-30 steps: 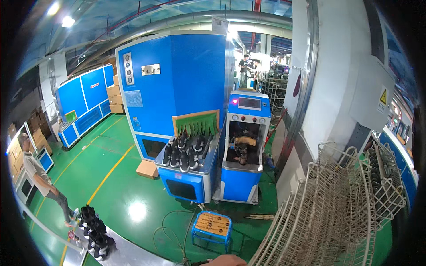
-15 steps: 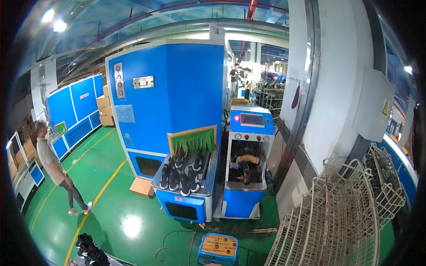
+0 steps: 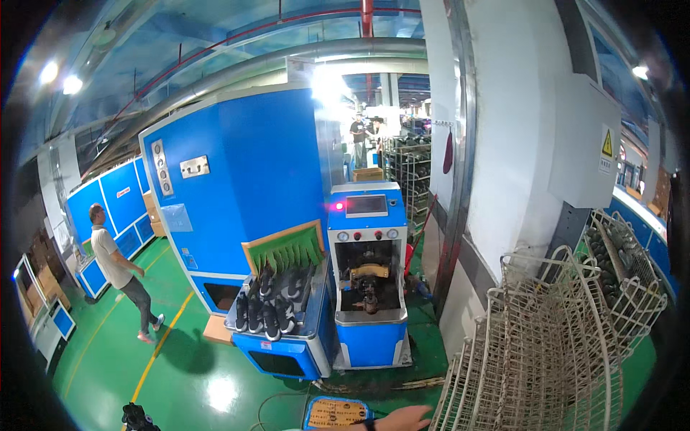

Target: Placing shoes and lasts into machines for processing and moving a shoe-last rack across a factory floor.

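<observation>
My left hand (image 3: 406, 418), with a dark band at the wrist, reaches rightward along the bottom edge. Its visible fingers look stretched out and nothing shows in them; the lower part is cut off. Closest to its fingertips is the left edge of a wire rack (image 3: 532, 345), but whether they touch I cannot tell. Beside the wrist, on the left, stands a low blue stool (image 3: 338, 411) with a brown printed top. My right hand is out of view.
Ahead stands a blue machine (image 3: 370, 341) with a screen; left of it, black shoes (image 3: 272, 320) sit on the tray of a large blue machine (image 3: 266, 158). A person (image 3: 118, 266) walks at left. A white pillar (image 3: 510, 144) rises behind the rack. A hose crosses the floor.
The view has turned rightward, and the machines sit further left. My left hand has come further into view, toward the rack. The person at left has changed stride.
</observation>
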### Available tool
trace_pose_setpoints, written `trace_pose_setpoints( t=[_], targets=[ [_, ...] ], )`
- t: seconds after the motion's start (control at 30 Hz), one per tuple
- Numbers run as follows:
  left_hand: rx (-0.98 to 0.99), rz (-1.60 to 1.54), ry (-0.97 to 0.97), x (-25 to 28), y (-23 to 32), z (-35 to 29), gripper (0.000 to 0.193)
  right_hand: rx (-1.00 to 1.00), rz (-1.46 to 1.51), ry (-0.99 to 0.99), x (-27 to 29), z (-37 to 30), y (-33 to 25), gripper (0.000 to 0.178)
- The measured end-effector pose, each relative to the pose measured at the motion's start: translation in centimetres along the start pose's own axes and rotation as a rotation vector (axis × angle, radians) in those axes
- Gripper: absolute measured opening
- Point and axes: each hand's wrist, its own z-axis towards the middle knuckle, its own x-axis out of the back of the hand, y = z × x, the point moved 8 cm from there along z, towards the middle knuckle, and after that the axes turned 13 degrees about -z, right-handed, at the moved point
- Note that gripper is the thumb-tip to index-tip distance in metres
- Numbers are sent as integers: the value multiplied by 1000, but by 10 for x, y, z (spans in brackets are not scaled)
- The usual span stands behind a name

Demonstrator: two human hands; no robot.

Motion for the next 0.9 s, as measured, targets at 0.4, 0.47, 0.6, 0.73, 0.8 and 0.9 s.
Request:
trace_pose_setpoints(
  t=[0.4, 0.47, 0.6, 0.73, 0.8, 0.9],
  targets=[
    [-584, 322, 74, -29, 94, 223, 72, -88, -45, 65, 1, 17, 24, 47],
    [-605, 301, 126, -23, 90, 236, 68, -95, -47, 70, -1, 22, 28, 47],
    [-685, 253, 59, -2, 101, 257, 48, -127, -71, 99, 5, 21, 34, 46],
    [-731, 134, -166, 0, 105, 273, 28, -163, -97, 143, 10, 10, 36, 45],
    [-742, 92, -236, 1, 100, 286, 27, -182, -110, 178, 13, 2, 39, 45],
    [-748, 40, -365, -8, 106, 302, 28, -240, -152, 279, 45, -28, 39, 44]
  ],
)
